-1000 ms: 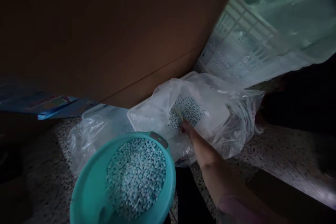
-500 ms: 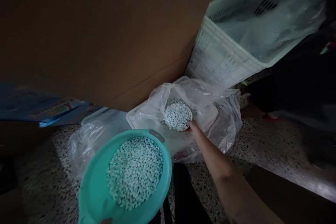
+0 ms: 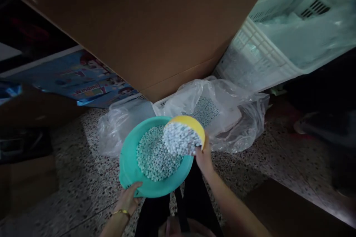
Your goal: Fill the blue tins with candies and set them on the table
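A green basin (image 3: 128, 168) holds a heap of small pale pellets (image 3: 158, 161). My left hand (image 3: 130, 196) grips the basin's near left rim, thumb over the edge. In my right hand (image 3: 203, 157) is a yellow bowl (image 3: 191, 121), tilted to the left over the basin's right side. Pale pellets fill the bowl and lie at its lowered lip; the tilt hides where they meet the heap. Behind the bowl, a clear plastic bag (image 3: 226, 98) lies open with more pellets (image 3: 205, 111) inside.
A large cardboard box (image 3: 155, 37) stands in front of me. White plastic crates (image 3: 267, 55) with plastic lining are at the right. Blue printed packages (image 3: 91, 81) sit at the left. A person's dark-clothed leg (image 3: 319, 85) shows at the far right, above the speckled floor (image 3: 91, 177).
My right hand has carried the filled bowl from the bag left to above the basin and tipped it. The basin sits more level and my left hand has come into fuller view.
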`<state>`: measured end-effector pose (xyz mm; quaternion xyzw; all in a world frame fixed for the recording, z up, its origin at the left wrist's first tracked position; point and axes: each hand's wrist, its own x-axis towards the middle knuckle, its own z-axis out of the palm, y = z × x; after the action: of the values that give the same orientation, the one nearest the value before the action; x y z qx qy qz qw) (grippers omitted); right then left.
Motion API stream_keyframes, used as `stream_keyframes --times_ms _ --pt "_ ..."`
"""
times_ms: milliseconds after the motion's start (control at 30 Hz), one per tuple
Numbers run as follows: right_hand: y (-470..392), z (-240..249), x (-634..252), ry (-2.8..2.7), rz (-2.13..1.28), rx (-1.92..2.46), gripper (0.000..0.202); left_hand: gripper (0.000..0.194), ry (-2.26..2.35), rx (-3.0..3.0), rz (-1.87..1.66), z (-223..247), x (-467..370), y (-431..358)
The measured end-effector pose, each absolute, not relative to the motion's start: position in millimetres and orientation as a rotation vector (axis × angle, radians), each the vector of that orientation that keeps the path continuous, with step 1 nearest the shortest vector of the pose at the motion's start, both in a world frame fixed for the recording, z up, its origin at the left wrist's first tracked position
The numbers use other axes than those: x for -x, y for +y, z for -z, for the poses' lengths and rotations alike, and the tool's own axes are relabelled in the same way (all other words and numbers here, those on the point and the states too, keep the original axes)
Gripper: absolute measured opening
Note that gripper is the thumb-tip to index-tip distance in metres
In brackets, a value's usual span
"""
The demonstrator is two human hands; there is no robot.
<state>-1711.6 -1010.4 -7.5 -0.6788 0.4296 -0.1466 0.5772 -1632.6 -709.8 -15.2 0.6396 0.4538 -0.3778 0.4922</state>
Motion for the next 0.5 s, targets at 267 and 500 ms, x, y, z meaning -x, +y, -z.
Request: stream_keyframes --times_ms 267,500 --pt "-961 25 1687 0.113 0.371 2.214 0.042 0.045 1.088 -1.503 0.94 32 1631 -696" --pt "-976 13 1698 0.202 0.51 2.204 0.033 0.056 1.106 -1.488 0.936 42 1630 -683"
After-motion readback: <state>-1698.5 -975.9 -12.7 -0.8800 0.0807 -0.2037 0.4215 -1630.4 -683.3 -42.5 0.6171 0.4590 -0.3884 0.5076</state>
